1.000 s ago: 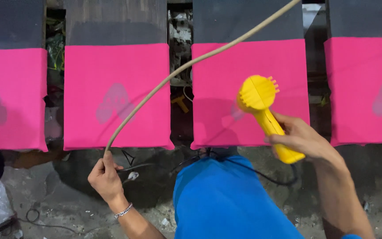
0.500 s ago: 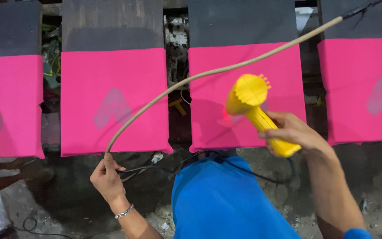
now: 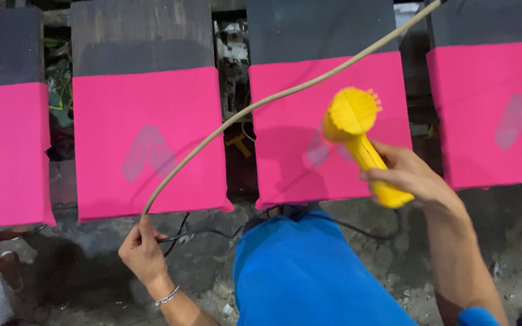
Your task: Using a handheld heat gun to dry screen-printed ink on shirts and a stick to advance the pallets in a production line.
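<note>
My right hand (image 3: 409, 175) grips the handle of a yellow heat gun (image 3: 357, 130), its round head held over a pink cloth (image 3: 327, 130) stretched on a dark board. A faint grey print shows on that cloth just left of the gun. My left hand (image 3: 142, 250) is closed around a beige cord (image 3: 273, 96) that arcs up to the top right, and a thin black cable (image 3: 206, 232) runs from that hand toward my blue shirt (image 3: 309, 278).
Several dark boards stand side by side, each with a pink cloth: far left (image 3: 4, 154), centre left (image 3: 149, 142) and right (image 3: 496, 111), all with faint grey prints. Gaps between boards show machine parts (image 3: 234, 60). Grey, dirty floor lies below.
The view has shifted right along the boards. My right hand has brought the heat gun over the printed area of the cloth. My left hand keeps its hold on the cord.
</note>
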